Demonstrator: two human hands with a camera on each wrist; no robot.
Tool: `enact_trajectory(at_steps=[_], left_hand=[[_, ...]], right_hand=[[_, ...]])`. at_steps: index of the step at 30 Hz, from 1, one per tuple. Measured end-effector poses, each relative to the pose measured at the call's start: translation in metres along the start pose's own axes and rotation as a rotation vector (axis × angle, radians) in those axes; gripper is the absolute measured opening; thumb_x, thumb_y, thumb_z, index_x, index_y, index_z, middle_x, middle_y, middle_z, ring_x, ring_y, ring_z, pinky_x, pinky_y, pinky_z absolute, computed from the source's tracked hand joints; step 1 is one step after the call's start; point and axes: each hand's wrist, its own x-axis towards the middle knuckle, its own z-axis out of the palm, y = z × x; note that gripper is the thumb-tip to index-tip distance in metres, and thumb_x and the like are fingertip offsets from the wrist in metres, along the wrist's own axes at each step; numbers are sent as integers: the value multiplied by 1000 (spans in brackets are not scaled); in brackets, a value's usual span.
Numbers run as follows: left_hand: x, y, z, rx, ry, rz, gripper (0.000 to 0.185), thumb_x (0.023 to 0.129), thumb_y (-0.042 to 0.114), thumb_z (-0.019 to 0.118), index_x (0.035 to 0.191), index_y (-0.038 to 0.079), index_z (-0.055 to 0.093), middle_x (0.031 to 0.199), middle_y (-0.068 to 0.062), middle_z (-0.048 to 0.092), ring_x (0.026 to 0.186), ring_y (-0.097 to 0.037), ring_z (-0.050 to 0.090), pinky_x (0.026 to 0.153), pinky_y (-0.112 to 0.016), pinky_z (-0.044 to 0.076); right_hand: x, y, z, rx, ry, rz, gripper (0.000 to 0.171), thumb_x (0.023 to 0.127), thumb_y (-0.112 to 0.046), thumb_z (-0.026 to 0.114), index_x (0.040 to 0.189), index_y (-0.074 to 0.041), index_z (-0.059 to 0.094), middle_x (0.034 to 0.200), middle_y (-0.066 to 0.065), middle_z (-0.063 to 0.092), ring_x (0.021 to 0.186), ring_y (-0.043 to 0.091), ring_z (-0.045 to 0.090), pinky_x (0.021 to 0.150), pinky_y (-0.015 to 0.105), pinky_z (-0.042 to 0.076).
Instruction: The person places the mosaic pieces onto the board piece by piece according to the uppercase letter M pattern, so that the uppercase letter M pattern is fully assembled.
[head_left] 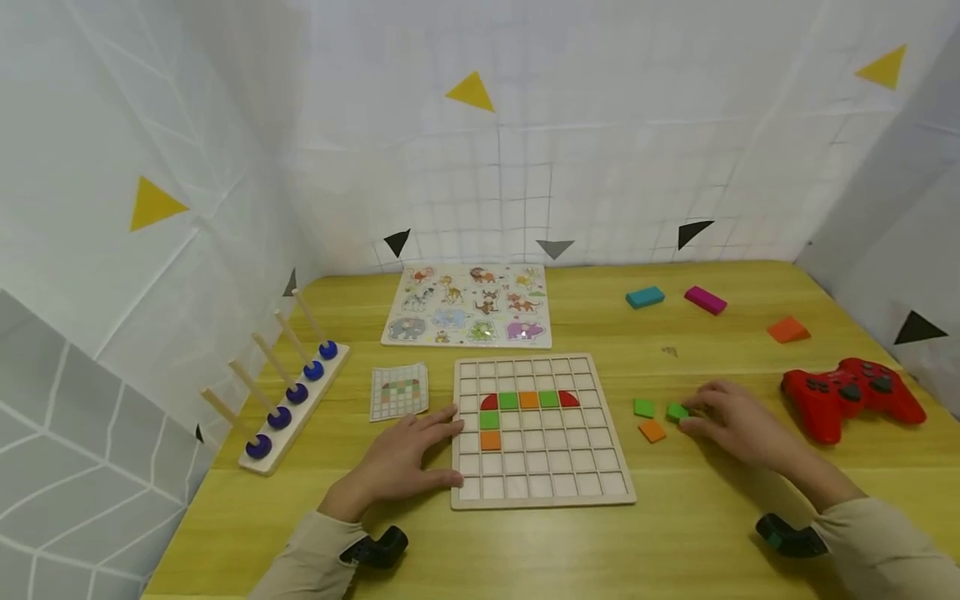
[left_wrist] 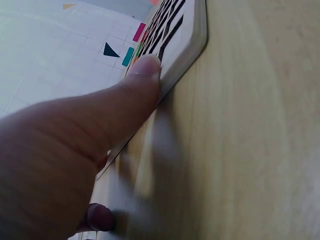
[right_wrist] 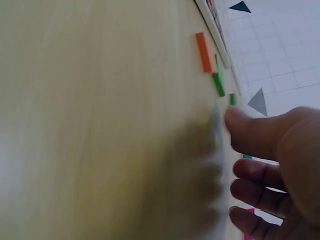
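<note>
A wooden grid board [head_left: 543,492] lies in the middle of the yellow table, with a row of red, green and orange tiles [head_left: 528,400] and a green and an orange tile below it. My left hand [head_left: 442,443] lies flat beside the board. Its thumb [left_wrist: 142,80] presses the board's left edge [left_wrist: 192,47]. My right hand [head_left: 693,414] is right of the board and pinches a small green tile [head_left: 677,412] on the table. Another green tile [head_left: 643,407] and an orange tile [head_left: 652,430] lie next to it. The right wrist view shows these tiles [right_wrist: 203,51] beyond my thumb [right_wrist: 237,122].
A pattern card [head_left: 399,390] lies left of the board. A peg rack with blue rings [head_left: 288,392] stands at the far left and an animal puzzle [head_left: 468,317] behind. A red game controller [head_left: 851,396], teal block [head_left: 645,297], magenta block [head_left: 705,299] and orange wedge [head_left: 787,330] lie right.
</note>
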Motion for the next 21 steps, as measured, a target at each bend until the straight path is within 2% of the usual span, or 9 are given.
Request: enact_trajectory(at_steps=[4,7,13,17,21], left_hand=[[0,-1,-1,15,10,0,73,85,62,65,146,25,49,160,2,36,135,-33,46,108,-53,40],[0,-1,0,14,9,3,73,85,62,64,146,25,49,160,2,36,136,-33,45,109,-53,39],[-1,-1,0,-1,4,-2,73,85,61,66,146,24,49,160,2,36,138,-35,43,111,-55,37],[-1,-1,1,-1,1,-1,73,86,61,65,146,24,49,160,1,36,138,-35,43,110,-55,38],[0,-1,2,5,2,-1,72,85,61,65,146,24,50,160,2,36,138,-35,44,110,-55,38]], right_hand=[[9,-13,1,27,53,3,22,83,-26,80,98,-11,74,103,10,68,92,28,64,76,43,54],[20,-29,4,46,54,11,21,81,-29,81,94,-14,74,104,7,68,95,27,64,78,44,54],[45,-61,23,106,3,-42,18,80,-30,82,89,-17,73,103,5,66,97,24,61,82,45,54],[59,-82,35,154,-51,-35,18,80,-33,82,88,-20,72,108,6,65,104,27,59,90,49,52],[71,-101,46,177,-72,-86,17,80,-35,81,88,-21,75,106,3,65,101,22,58,87,43,52]])
